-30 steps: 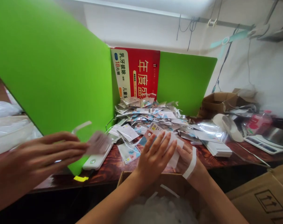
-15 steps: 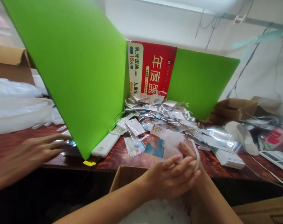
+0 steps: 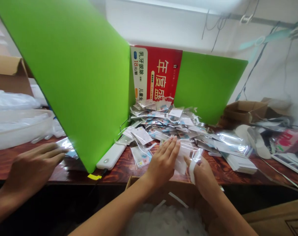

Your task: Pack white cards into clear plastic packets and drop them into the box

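Observation:
My left hand [image 3: 163, 159] lies over the left part of a clear plastic bag [image 3: 182, 161], its fingers stretched out flat and covering most of the card inside. With closed fingers and thumb, my right hand [image 3: 205, 173] grips the bag's right end, where a white strip [image 3: 193, 166] hangs down. Whitish, cloudy contents show through the plastic. Just behind the bag rises a heap of bagged cards [image 3: 173, 119]. Below my hands stands an open cardboard box [image 3: 172, 186] holding white, blurred material and loose strips.
Green boards [image 3: 102, 91] stand at the left and back. A white power bank [image 3: 111, 155] with a cable lies by the left board. Another person's hand [image 3: 38, 160] works beyond it. At right are a card stack [image 3: 241, 165] and a cardboard box [image 3: 244, 111].
My left hand has moved left and flattened over the bag, covering its printed card. My hands have separated; the right now holds the bag's end. The other person's hand has shifted slightly left.

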### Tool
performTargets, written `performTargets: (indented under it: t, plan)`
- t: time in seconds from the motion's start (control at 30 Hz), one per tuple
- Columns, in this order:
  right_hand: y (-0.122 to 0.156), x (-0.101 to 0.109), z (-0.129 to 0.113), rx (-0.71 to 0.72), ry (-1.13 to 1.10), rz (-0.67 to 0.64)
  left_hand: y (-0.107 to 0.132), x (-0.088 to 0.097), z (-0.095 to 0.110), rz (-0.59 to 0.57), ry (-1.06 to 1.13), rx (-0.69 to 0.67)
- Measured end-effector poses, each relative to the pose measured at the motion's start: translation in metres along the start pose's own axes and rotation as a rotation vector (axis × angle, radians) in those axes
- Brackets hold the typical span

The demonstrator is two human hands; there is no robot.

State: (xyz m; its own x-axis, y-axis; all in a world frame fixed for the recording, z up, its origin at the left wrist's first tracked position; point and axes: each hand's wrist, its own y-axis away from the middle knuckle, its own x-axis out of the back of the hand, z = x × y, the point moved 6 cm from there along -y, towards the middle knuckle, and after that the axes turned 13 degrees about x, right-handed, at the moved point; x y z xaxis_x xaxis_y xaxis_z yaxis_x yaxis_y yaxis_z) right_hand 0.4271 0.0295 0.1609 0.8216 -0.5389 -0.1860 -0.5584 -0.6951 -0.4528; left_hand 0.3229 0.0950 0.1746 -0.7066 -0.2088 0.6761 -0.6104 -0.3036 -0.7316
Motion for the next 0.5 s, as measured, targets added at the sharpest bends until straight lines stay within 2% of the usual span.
performTargets:
  t: [0.07,0.17,0.27,0.37,0.43,0.5]
  plan:
    - [0.001,0.007,-0.009,0.138,0.193,0.017,0.0,-0.001,-0.004,0.001,0.058,0.027]
    - [0.005,0.011,-0.038,0.539,0.595,0.008,-0.001,-0.001,-0.011,0.015,0.102,0.072]
    - [0.013,-0.004,-0.056,0.83,0.822,-0.208,-0.003,-0.001,-0.015,0.012,0.112,0.103]
    - [0.017,-0.017,-0.054,0.914,0.931,-0.487,-0.004,-0.003,-0.017,-0.009,0.127,0.121]
    - [0.018,-0.019,-0.048,0.938,0.968,-0.588,-0.004,-0.004,-0.019,-0.016,0.129,0.146]
    - [0.015,-0.018,-0.041,0.963,0.981,-0.633,-0.003,-0.004,-0.021,-0.015,0.116,0.165]
